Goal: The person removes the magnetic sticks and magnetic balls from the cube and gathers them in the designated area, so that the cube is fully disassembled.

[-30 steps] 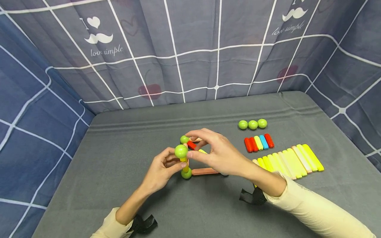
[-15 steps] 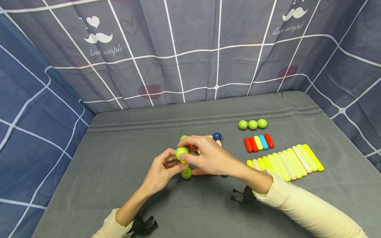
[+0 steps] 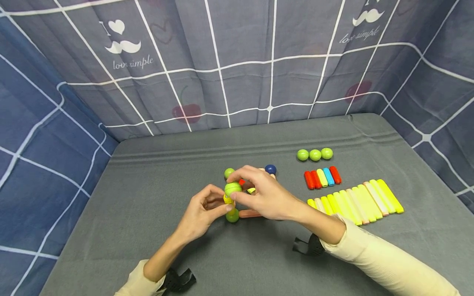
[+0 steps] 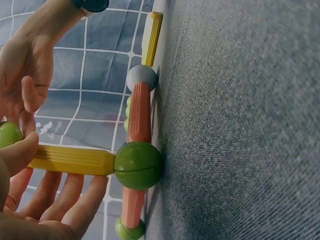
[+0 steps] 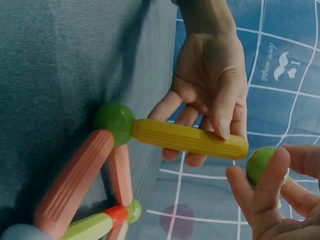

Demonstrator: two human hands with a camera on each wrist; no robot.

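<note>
My left hand [image 3: 201, 211] holds a yellow ribbed rod [image 5: 185, 137] upright between thumb and fingers. The rod's lower end meets a green ball [image 4: 139, 165] at a corner of a frame on the table. My right hand [image 3: 272, 193] pinches another green ball [image 3: 233, 189] between thumb and fingertips, close to the rod's top end; a small gap shows between them in the right wrist view. From the corner ball run two salmon rods [image 5: 75, 182]. A red piece [image 5: 116, 215] and a lime rod [image 5: 87, 227] lie within the frame, partly hidden by my right hand in the head view.
Right of the hands lie a row of yellow and pale rods [image 3: 357, 201], several short red, yellow and blue rods [image 3: 322, 177], and three green balls [image 3: 314, 155]. A dark blue ball [image 3: 270, 169] marks the frame's far corner. Checked cloth [image 3: 244, 90] hangs behind the grey table [image 3: 155, 185].
The green ball in my right hand sat over the rod's top; it has shifted slightly right, showing more of the rod's yellow end. My left hand stays nearly still.
</note>
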